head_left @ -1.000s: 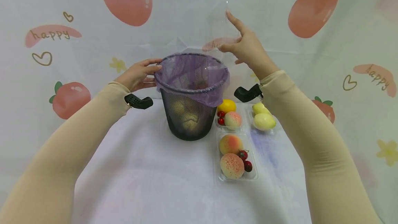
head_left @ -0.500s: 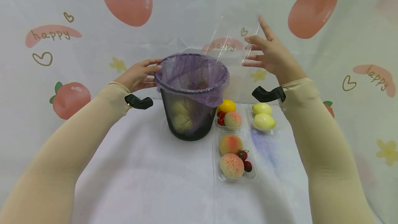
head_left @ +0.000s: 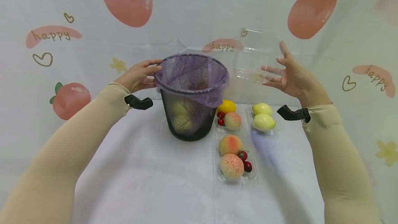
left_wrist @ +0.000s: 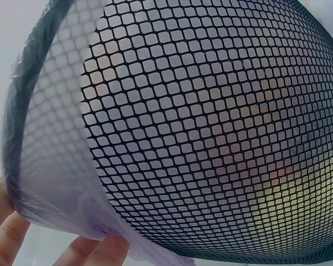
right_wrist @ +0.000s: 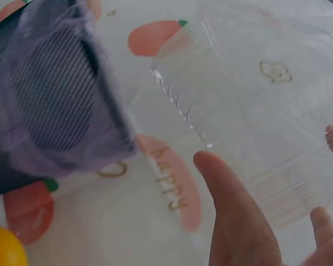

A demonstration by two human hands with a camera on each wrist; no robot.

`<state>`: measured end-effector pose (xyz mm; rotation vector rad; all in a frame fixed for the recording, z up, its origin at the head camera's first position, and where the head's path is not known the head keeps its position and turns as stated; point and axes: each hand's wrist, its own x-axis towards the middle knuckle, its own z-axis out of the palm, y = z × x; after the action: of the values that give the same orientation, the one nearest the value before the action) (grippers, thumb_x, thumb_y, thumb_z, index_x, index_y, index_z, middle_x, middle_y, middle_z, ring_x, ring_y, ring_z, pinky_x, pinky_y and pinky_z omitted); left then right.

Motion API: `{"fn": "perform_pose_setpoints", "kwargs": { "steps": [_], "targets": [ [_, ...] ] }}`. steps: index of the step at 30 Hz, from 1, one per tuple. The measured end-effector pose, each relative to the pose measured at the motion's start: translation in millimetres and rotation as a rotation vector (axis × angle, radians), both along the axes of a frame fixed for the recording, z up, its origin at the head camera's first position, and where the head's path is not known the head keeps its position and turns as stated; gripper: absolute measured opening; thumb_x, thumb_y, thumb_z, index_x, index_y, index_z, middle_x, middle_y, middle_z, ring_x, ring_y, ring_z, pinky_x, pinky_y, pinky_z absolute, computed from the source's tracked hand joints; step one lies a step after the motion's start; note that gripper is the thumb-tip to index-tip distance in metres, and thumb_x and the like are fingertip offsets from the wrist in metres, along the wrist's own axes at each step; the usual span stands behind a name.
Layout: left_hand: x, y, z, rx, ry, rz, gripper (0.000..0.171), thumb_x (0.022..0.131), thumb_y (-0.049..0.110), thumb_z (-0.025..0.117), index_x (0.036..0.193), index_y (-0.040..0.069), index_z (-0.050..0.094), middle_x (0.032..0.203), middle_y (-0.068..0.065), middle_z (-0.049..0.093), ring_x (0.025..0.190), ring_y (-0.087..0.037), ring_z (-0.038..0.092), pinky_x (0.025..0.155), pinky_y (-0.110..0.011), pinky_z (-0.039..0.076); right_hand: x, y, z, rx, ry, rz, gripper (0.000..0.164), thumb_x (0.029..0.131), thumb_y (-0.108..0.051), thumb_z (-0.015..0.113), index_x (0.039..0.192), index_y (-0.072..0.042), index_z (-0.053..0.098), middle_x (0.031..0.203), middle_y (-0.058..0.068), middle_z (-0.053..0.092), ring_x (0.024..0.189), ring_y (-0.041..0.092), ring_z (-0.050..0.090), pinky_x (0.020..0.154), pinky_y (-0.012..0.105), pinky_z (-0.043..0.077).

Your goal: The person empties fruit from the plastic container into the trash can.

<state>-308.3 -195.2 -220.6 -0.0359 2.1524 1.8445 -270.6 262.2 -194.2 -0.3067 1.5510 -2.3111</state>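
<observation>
Right hand [head_left: 298, 75]: clear box [head_left: 256, 51] is gripped between thumb and spread fingers. Box is held up off the desk [head_left: 161, 182], right of the bin [head_left: 202, 127] and apart from it. No fruit is seen inside; whether a lid is hinged on cannot be told.

Left hand [head_left: 135, 74]: fairly straight fingers are laid against the bin's rim, over the purple bag [head_left: 214, 98]. A firm pinch is not shown. Bin is stood upright on the desk; yellowish and reddish shapes are seen through the mesh.

Step in hand is judged to be: box handled in the air, bin steadied.

To do it well: light pressure should be used on the box, since thin plastic will probably flex and spring out if squeezed. Both sides should be supported, not one corner. Box should be kept off the bag, or the folded edge may be snagged and pulled down. Bin should be steadied only, not pushed.

If it is to be set down, the base should be levelled first and the neighbours avoided: two lemons [head_left: 264, 122], the front tray [head_left: 253, 175] with two peaches and two cherries, and the orange fruit [head_left: 227, 106] behind. Edges are barely visible against the pale backdrop [head_left: 186, 6], so extra clearance should be allowed.
</observation>
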Motion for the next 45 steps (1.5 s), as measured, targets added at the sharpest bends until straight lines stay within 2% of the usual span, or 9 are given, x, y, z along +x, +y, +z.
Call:
{"fn": "perform_pose_setpoints", "kwargs": {
  "steps": [3,9,10,11,13,16,18,31,45],
  "targets": [
    [0.8,-1.1,-0.4,0.0,0.005,-0.013,0.057,0.098,0.034,0.055,0.151,0.032,0.033,0.135,-0.006,0.043,0.117,-0.021,0.053,0.08,-0.022,0.053,6.3,12.5,-17.6,0.007,0.017,0.016,0.071,0.102,-0.021,0.049,0.143,-0.065,0.01,0.15,-0.014,-0.04,0.105,0.021,0.067,0.077,0.037,0.059],
    [1.0,-2.0,-1.0,-0.005,0.012,-0.023,0.058,0.098,0.035,0.055,0.151,0.032,0.032,0.137,-0.007,0.042,0.12,-0.023,0.052,0.081,-0.022,0.053,24.2,40.0,-55.6,0.032,0.066,0.083,0.07,0.105,-0.016,0.038,0.145,-0.063,0.005,0.151,0.01,-0.04,0.109,0.025,0.065,0.082,0.037,0.058],
    [0.9,-1.9,-1.0,-0.006,0.011,-0.024,0.058,0.098,0.035,0.055,0.151,0.032,0.032,0.137,-0.007,0.042,0.12,-0.023,0.052,0.081,-0.022,0.053,27.3,45.5,-62.6,0.031,0.077,0.105,0.07,0.105,-0.015,0.036,0.145,-0.062,0.003,0.157,0.016,-0.027,0.11,0.025,0.065,0.084,0.038,0.057],
    [0.8,-1.9,-0.9,-0.007,0.011,-0.025,0.058,0.098,0.035,0.055,0.151,0.032,0.032,0.137,-0.007,0.042,0.121,-0.023,0.052,0.082,-0.023,0.053,30.7,50.6,-69.0,0.026,0.081,0.128,0.07,0.105,-0.014,0.034,0.145,-0.062,0.002,0.156,0.019,-0.028,0.112,0.025,0.064,0.085,0.039,0.057],
    [0.6,-1.4,-0.4,-0.007,0.007,-0.024,0.058,0.098,0.036,0.056,0.151,0.033,0.032,0.137,-0.006,0.042,0.121,-0.023,0.051,0.084,-0.023,0.052,37.2,61.7,-83.6,-0.012,0.089,0.181,0.071,0.106,-0.01,0.028,0.146,-0.06,0.0,0.157,0.027,0.004,0.114,0.029,0.063,0.089,0.042,0.055],
    [0.8,-0.9,0.1,-0.002,0.004,-0.02,0.058,0.097,0.036,0.056,0.151,0.033,0.033,0.133,-0.005,0.044,0.121,-0.022,0.052,0.083,-0.023,0.053,47.2,77.6,-104.4,-0.071,0.067,0.254,0.074,0.104,-0.002,0.021,0.147,-0.059,-0.002,0.142,0.017,0.044,0.116,0.033,0.061,0.094,0.045,0.052],
    [0.9,-0.8,0.0,0.003,0.003,-0.013,0.058,0.097,0.035,0.056,0.15,0.033,0.033,0.131,-0.004,0.045,0.118,-0.021,0.052,0.081,-0.022,0.053,54.5,87.9,-117.8,-0.098,0.048,0.288,0.077,0.104,0.002,0.016,0.147,-0.059,-0.003,0.134,0.01,0.054,0.117,0.035,0.061,0.095,0.046,0.051],
    [1.3,-1.1,-0.5,0.013,0.01,-0.006,0.057,0.098,0.034,0.056,0.15,0.031,0.034,0.127,-0.003,0.046,0.116,-0.021,0.053,0.078,-0.022,0.053,103.8,145.5,-187.9,-0.097,-0.094,0.515,0.073,0.105,0.001,0.009,0.148,-0.056,-0.006,0.146,0.009,0.048,0.129,0.035,0.051,0.104,0.049,0.042],
    [0.7,-0.3,-0.8,0.031,0.005,0.004,0.056,0.098,0.031,0.057,0.15,0.03,0.036,0.123,-0.002,0.046,0.106,-0.018,0.056,0.076,-0.022,0.053,118.1,158.5,-214.3,0.129,-0.25,0.552,0.068,0.108,-0.006,0.013,0.146,-0.059,-0.006,0.142,0.0,0.052,0.129,0.026,0.052,0.105,0.043,0.043]
  ]
}}
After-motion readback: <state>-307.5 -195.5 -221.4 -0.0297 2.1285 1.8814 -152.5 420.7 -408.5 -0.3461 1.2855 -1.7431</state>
